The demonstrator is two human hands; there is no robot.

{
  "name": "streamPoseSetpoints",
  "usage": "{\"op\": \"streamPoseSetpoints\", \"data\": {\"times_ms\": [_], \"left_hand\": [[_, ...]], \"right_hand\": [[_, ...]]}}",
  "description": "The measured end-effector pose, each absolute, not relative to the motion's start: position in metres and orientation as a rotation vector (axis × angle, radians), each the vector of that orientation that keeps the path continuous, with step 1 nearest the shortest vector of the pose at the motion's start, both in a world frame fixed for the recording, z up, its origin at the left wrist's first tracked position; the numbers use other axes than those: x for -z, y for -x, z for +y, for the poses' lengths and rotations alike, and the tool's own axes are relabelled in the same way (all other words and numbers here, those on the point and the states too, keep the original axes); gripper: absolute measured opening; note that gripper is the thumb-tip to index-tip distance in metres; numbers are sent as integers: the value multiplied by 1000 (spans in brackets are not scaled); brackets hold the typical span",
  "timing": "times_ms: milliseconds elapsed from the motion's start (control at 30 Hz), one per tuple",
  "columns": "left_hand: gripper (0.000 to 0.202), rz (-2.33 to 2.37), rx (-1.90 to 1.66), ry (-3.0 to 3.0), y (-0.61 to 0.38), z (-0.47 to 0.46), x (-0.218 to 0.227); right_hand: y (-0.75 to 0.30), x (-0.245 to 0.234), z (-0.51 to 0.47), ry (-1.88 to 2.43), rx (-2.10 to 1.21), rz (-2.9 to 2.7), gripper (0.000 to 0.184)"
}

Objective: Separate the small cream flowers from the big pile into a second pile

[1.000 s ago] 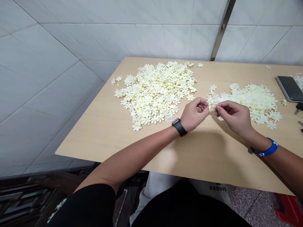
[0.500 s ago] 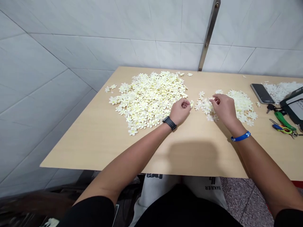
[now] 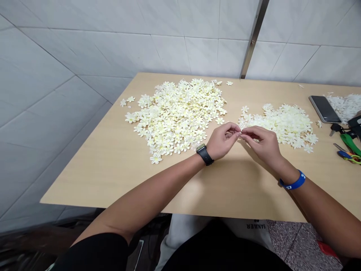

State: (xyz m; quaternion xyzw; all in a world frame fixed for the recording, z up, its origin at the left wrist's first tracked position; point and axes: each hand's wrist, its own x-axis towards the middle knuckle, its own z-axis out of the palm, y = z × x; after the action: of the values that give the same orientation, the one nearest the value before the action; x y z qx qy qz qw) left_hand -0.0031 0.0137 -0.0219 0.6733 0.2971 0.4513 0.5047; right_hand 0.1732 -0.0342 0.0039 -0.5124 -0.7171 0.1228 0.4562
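We hold left hand [image 3: 221, 142] and right hand [image 3: 264, 146] pinched tip-to-tip, contents unclear, flowers [image 3: 290, 124] just beyond, fiddly handling likely needing steadiness.

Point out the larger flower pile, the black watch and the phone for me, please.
Larger flower pile [image 3: 180, 116]: head view, middle of the heap.
Black watch [image 3: 205, 155]: head view, on its strap.
Phone [image 3: 325, 109]: head view, on its screen.

The table [image 3: 93, 169] supports a large flower pile [image 3: 180, 116], a smaller flower pile [image 3: 286, 122], a phone [image 3: 325, 108], a white heap [image 3: 345, 105] and keys [image 3: 335, 128].
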Motion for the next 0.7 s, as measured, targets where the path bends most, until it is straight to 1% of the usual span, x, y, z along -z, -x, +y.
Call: {"op": "streamPoseSetpoints", "data": {"times_ms": [267,700], "left_hand": [[15,674,-1040,-1506,2,18,26],[17,624,-1020,-1437,2,18,25]], "right_hand": [[-172,3,-34,1268,-474,-1635,8],[-173,3,-34,1262,-552,-1565,8]]}}
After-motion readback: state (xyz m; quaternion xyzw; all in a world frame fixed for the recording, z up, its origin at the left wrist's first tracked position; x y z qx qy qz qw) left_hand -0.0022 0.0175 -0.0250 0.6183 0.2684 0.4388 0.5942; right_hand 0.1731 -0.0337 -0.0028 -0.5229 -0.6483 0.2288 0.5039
